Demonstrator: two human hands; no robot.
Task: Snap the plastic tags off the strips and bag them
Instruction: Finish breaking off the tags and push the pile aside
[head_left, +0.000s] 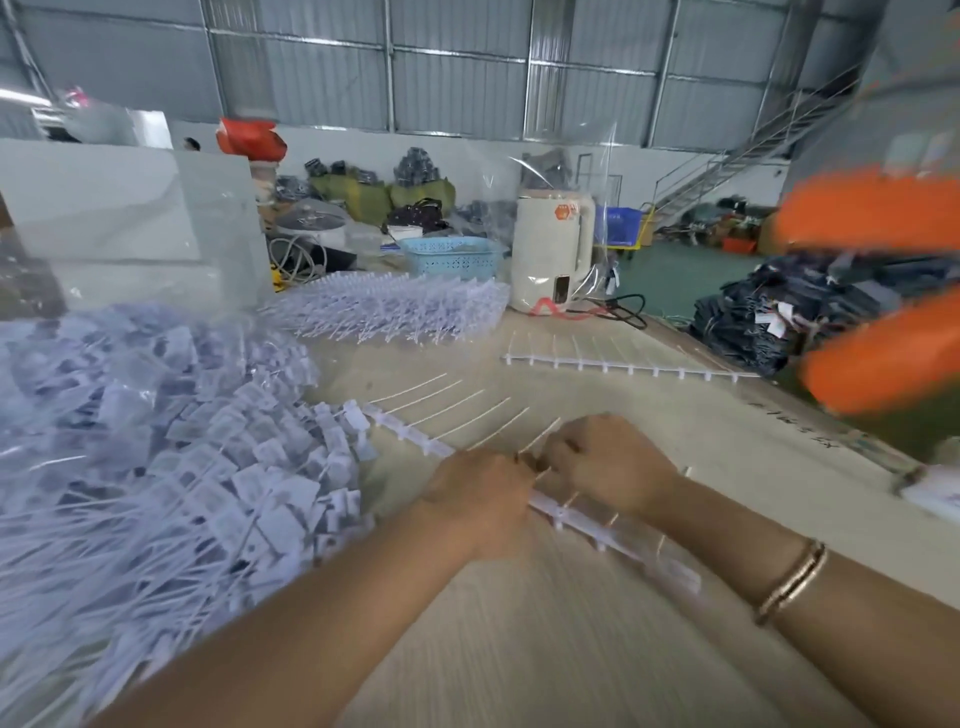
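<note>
I am seeing both hands meeting at the centre of the wooden table (545, 649), working on one white strip (566, 512) that is lying diagonally from 10 o'clock to 4 o'clock. My left hand (480, 499) is curling its fingers around the strip at its midpoint; my right hand (605, 467), immediately at 2 o'clock of the left, is curling its fingers down and pinching at the same spot, the two hands touching. Motion blur is hiding the exact fingertip contact, so I cannot tell whether a tag is sitting between them. Thin white tails are projecting from the strip toward 1 o'clock. A bracelet (792, 582) is circling the right wrist. At 9 o'clock a large clear plastic bag (130, 249) is standing open, holding a deep heap of loose tags (171, 452). At 12 o'clock a stack of unprocessed strips (389, 306) is resting, with a bare strip (623, 361) at 1 o'clock. Behind these a blue perforated basket (449, 254) is sitting; its contents are not visible. Beside it a cream kettle (550, 254) is bearing an orange label, unreadable. Faint handwriting is running along the table edge at 3 o'clock, illegible.
</note>
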